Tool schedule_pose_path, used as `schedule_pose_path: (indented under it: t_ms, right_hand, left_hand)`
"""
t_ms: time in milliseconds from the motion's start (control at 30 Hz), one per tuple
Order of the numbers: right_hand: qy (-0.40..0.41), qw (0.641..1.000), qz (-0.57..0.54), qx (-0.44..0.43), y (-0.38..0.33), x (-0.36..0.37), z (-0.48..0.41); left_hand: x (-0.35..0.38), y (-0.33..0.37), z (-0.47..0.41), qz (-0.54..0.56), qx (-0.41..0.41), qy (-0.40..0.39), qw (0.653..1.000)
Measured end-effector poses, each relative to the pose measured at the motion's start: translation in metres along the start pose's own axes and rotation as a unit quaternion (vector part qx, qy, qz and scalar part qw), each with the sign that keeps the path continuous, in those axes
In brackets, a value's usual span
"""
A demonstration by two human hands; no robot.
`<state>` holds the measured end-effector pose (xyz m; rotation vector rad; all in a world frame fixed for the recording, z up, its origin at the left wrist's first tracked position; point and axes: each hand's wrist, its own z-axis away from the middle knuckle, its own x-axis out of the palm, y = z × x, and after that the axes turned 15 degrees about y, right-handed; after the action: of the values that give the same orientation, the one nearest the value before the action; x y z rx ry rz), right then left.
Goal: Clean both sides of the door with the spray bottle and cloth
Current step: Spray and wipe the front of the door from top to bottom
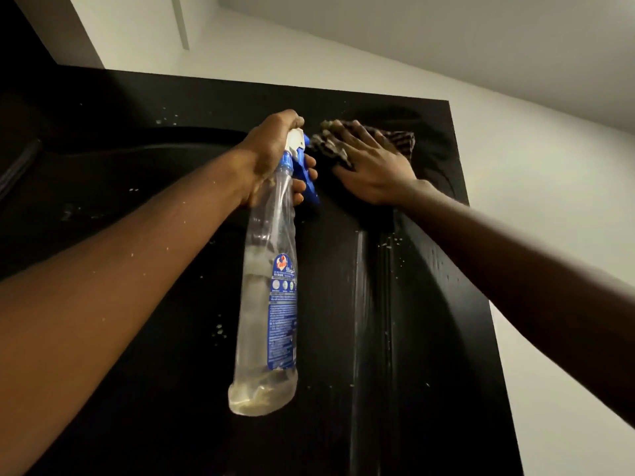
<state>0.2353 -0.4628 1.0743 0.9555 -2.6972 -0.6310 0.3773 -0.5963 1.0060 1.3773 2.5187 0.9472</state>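
Left grip [271, 156] wraps one spray bottle [264, 304] | right grip [374, 166] flat on one cloth [403, 140] | one door [343, 389]

Dim and yellowish overall. Brightest on the pale wall [536, 159] and ceiling [481, 29] along the top and right edges. Almost pure black across the door [178, 424], detail swallowed toward its left edge. Thin streaks of glare down its groove. Blurred on the cloth [402, 139]; sharper on the spray bottle [271, 269]. Wide-angle stretch near the corners.
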Motion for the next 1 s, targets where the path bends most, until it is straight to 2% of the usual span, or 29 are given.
schedule_pose_path:
  t_ms: [67,167,300,433,567,700,800,900,1000]
  right_hand:
    - [0.008,1.000,-0.008,-0.006,0.008,-0.001,0.026]
    - [0.021,0.998,-0.023,0.060,0.038,-0.008,0.045]
    - [0.031,0.985,0.010,0.168,0.078,-0.007,0.026]
    - [0.051,0.976,0.017,0.211,0.084,0.007,-0.011]
    - [0.041,0.984,0.001,0.171,0.068,0.024,-0.049]
    - [0.015,0.998,-0.052,0.040,0.024,0.039,-0.039]
    - [0.034,0.996,-0.072,-0.050,0.018,0.047,-0.001]
    - [0.055,0.993,-0.100,0.007,0.052,0.051,0.019]
    - [0.075,0.991,-0.079,0.081,0.093,0.058,0.013]
  left_hand:
    - [-0.005,-0.005,0.001,0.016,0.000,-0.003,1.000]
    - [-0.013,-0.012,-0.001,0.019,-0.002,-0.021,1.000]
    - [-0.010,-0.016,-0.006,-0.003,-0.006,-0.027,1.000]
    - [-0.004,-0.022,-0.015,-0.001,0.000,-0.012,1.000]
    - [0.004,-0.035,-0.023,-0.005,-0.001,0.009,1.000]
    - [0.010,-0.042,-0.027,-0.001,0.011,0.032,0.999]
    - [0.013,-0.043,-0.026,-0.014,0.024,0.047,0.999]
    - [0.017,-0.047,-0.028,-0.035,0.031,0.058,0.997]
    - [0.019,-0.052,-0.032,-0.055,0.020,0.051,0.997]
